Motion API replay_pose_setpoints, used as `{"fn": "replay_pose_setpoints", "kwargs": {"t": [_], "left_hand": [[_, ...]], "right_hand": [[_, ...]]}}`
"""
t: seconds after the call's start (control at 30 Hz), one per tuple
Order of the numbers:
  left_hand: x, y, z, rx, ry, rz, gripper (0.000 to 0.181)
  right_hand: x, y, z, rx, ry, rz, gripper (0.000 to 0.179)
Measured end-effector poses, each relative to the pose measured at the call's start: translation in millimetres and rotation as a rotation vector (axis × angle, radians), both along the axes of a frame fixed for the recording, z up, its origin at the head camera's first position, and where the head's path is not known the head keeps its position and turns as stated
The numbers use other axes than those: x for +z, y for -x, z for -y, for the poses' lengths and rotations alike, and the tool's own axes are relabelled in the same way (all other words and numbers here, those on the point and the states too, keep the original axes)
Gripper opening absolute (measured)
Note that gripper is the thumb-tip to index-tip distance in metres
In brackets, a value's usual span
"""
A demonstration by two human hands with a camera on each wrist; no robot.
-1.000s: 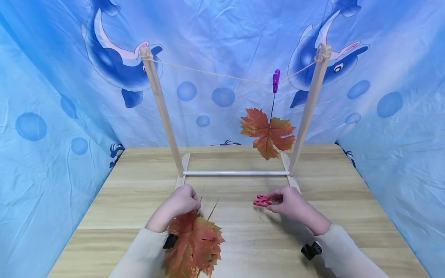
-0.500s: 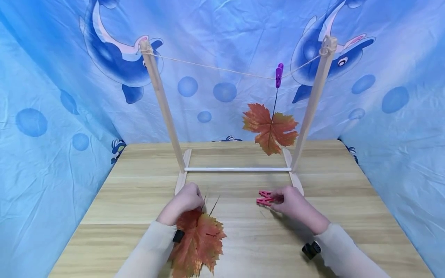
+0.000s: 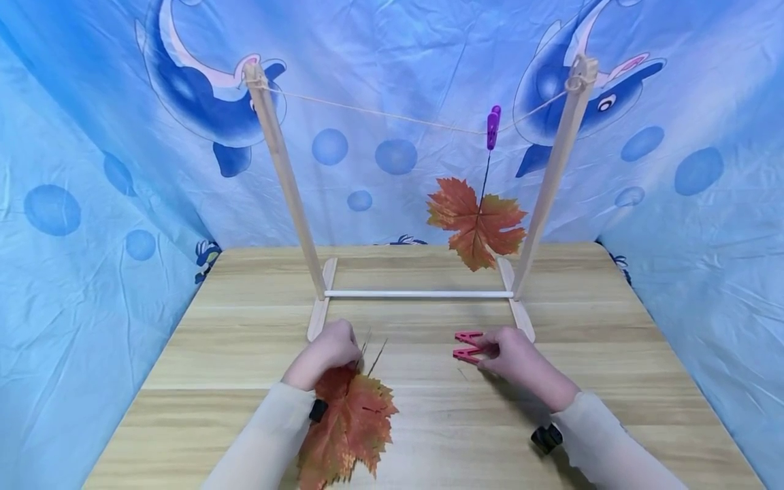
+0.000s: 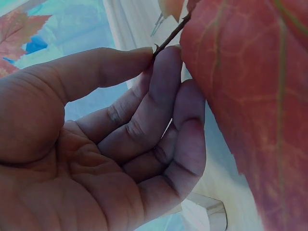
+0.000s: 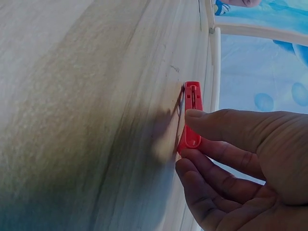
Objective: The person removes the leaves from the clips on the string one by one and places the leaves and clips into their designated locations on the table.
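My left hand (image 3: 324,354) pinches the thin dark stem (image 4: 172,34) of an orange-red maple leaf (image 4: 250,96) between thumb and index finger. Under and beside that hand, in the head view, lie overlapping autumn leaves (image 3: 364,415); a second stem sticks up from them, and how many leaves there are I cannot tell. On the right, my right hand (image 3: 511,354) grips a red clothespin (image 3: 467,348) just above or at the tabletop. Its two free ends point left and stand apart. The right wrist view shows the thumb on the clothespin's side (image 5: 193,103).
A wooden stand rises behind the hands, with a left post (image 3: 284,177), a right post (image 3: 554,177) and a white crossbar (image 3: 419,294). From its sagging string (image 3: 367,109), a purple clothespin (image 3: 493,128) holds another maple leaf (image 3: 478,221) by the stem. A blue dolphin-print cloth (image 3: 392,61) surrounds the table.
The red clothespin's free ends have spread wider apart. My left hand has shifted slightly right with the leaf stem still pinched. The head view has tilted a little downward.
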State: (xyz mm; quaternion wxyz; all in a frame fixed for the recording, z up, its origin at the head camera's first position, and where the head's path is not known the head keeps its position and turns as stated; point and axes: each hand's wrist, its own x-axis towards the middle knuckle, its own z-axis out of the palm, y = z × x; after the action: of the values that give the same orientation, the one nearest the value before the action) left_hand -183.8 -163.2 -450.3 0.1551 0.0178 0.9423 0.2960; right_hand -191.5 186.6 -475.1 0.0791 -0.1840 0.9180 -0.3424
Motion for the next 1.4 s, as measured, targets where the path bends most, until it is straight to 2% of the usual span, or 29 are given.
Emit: {"fn": "replay_pose_setpoints", "kwargs": {"t": [0.33,0.5,0.67,0.77,0.9,1.1,1.27,1.4], "left_hand": [[0.5,0.8,1.2,0.004,0.010,0.014,0.023],[7.0,-2.0,2.3,0.008,0.015,0.004,0.023],[14.3,-3.5,4.0,0.037,0.002,-0.010,0.024],[20.7,-3.9,4.6,0.051,-0.045,-0.039,0.022],[30.5,-3.6,2.3,0.047,-0.111,-0.094,0.011],[46.0,-3.4,-4.0,0.016,-0.231,-0.182,0.021],[58.5,-5.1,-8.8,0.007,-0.300,-0.270,0.020],[65.6,-5.7,-12.8,0.003,-0.353,-0.306,0.019]], "right_hand": [[-2.2,2.0,-1,0.023,-0.018,-0.007,0.029],[4.5,0.9,-2,0.003,-0.010,0.018,0.030],[14.2,0.3,-3,0.005,0.005,0.019,0.028],[21.8,-0.2,-2,0.006,0.024,0.008,0.028],[35.4,-2.4,0,0.016,0.063,-0.026,0.027],[61.2,-7.3,0,0.006,0.133,-0.066,0.028],[83.3,-13.1,-1,-0.016,0.152,-0.104,0.031],[98.7,-16.7,-1,-0.015,0.167,-0.148,0.031]]}}
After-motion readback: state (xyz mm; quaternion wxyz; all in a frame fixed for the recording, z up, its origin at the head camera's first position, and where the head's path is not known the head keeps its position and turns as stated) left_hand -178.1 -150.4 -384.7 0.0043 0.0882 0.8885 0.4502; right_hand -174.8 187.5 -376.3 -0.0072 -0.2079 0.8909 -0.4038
